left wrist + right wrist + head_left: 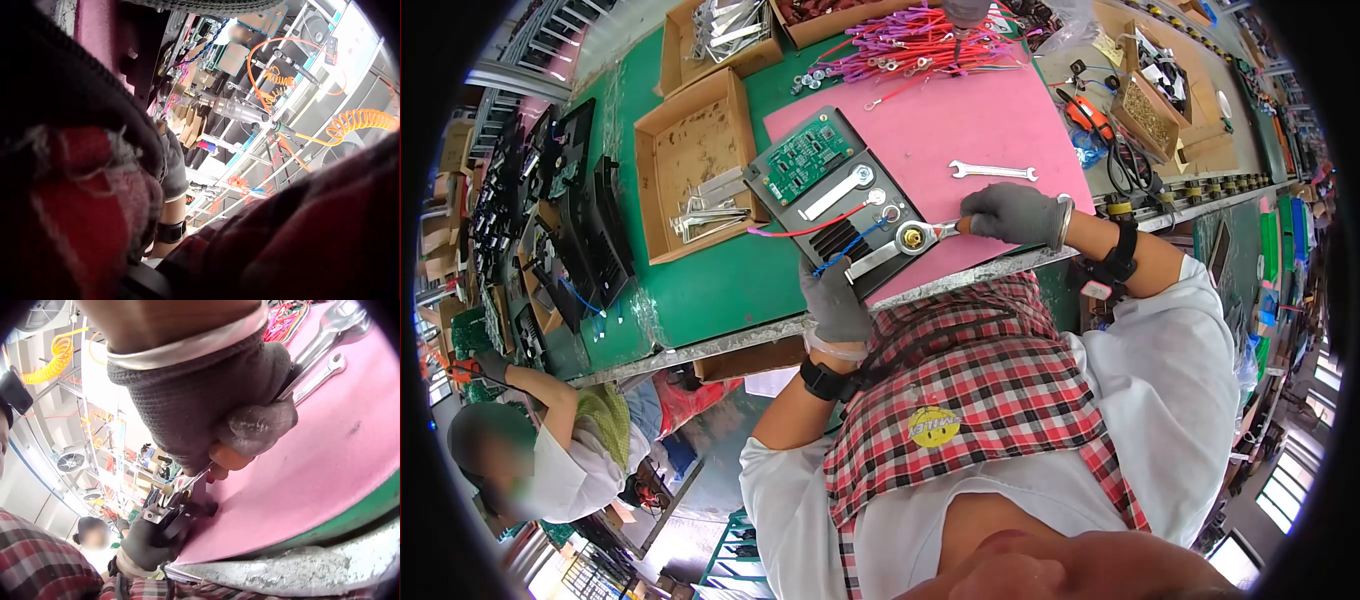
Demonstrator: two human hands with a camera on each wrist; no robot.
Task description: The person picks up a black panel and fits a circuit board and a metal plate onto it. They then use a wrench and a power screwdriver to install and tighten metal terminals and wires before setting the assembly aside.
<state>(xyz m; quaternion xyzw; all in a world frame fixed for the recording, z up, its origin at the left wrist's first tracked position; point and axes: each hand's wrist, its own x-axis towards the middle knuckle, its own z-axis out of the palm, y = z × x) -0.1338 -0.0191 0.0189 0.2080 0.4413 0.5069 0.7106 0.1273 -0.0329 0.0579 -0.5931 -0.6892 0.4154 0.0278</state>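
Observation:
A black metal panel point(870, 185) lies tilted on the pink mat point(1000, 120), carrying a green circuit board point(808, 157), flat metal bars point(835, 195), and red and blue wires. My gloved left hand point(835, 300) grips the panel's near left edge, its fingers partly hidden beneath. With the gloved right hand point(1015, 212) I hold a wrench point(946, 230), its far end at a brass-coloured nut point(913, 238) near the panel's right corner. The wrench's open end point(340, 328) sticks out past my fist in the right wrist view. A second wrench point(993, 172) lies on the mat beyond that hand.
Cardboard boxes point(650, 190) with metal bars stand left of the panel. Red and purple cables point(920, 45) are heaped at the back, beneath a hanging power driver point(966, 12). Cutters point(1128, 165) lie at the right. Another person point(570, 440) works at the lower left.

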